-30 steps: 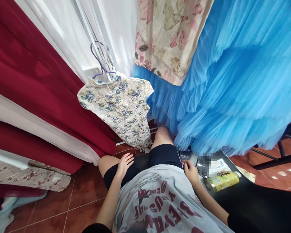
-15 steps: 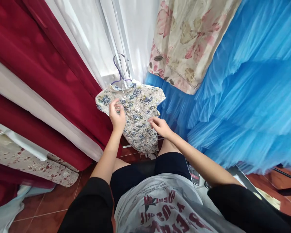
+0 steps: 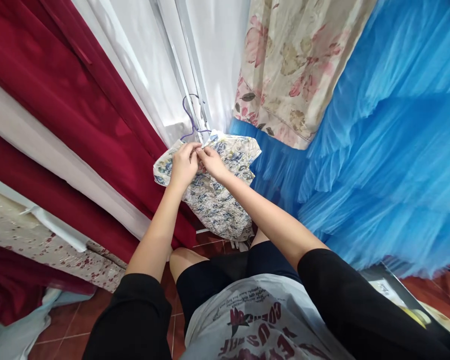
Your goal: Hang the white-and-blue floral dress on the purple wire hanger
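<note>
A short-sleeved floral dress [image 3: 225, 200], cream with blue and yellow flowers, hangs on a purple hanger [image 3: 190, 117] in front of me. Both of my hands meet at its neckline, just under the hanger. My left hand [image 3: 185, 162] is closed, thumb and fingers pinched on the dress near the collar. Against it, my right hand [image 3: 211, 162] pinches the cloth at the same spot, fingertips nearly touching the left ones. What exactly lies between the fingertips is too small to make out.
White metal poles [image 3: 195, 65] stand behind the hanger before a white curtain [image 3: 225, 45]. Dark red drapes [image 3: 71, 100] hang at left. A pink-flowered cloth [image 3: 296, 70] and blue tulle [image 3: 390, 165] hang at right. My knees stand over red floor tiles [image 3: 73, 315].
My right hand has moved up and left from the dress's side to the neckline. The left hand has risen slightly, and both now pinch there together.
</note>
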The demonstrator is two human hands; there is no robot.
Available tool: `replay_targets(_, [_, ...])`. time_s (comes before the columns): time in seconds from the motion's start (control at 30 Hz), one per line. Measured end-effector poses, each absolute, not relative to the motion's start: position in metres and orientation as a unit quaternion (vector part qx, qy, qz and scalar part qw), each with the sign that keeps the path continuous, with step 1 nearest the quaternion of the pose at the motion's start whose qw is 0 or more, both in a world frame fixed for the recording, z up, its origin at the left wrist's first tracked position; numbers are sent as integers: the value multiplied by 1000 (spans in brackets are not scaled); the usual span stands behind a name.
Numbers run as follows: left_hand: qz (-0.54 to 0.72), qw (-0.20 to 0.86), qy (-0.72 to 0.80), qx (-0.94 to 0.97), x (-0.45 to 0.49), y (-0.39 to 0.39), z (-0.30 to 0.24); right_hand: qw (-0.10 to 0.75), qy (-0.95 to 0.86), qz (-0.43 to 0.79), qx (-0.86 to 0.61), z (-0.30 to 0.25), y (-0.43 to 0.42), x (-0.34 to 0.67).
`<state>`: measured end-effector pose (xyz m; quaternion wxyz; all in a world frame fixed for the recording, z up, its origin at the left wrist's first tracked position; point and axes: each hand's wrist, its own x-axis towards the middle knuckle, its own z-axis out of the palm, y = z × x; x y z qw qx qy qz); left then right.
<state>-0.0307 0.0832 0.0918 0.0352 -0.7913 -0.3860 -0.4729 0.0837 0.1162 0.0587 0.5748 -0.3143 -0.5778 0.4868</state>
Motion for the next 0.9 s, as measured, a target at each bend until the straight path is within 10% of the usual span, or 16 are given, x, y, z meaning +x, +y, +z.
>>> replay_targets(0.47, [-742, 18, -405, -534, -99, 108, 128, 483, -690, 352, -410, 3, 96, 120])
replay_targets(0.63, [-809, -229, -477, -255, -160, 126, 74, 480, -675, 401, -390, -9, 77, 113])
replay_targets(0.9, [-743, -360, -470, -312, -69, 67, -58, 570, -482, 430, -509, -82, 32, 138])
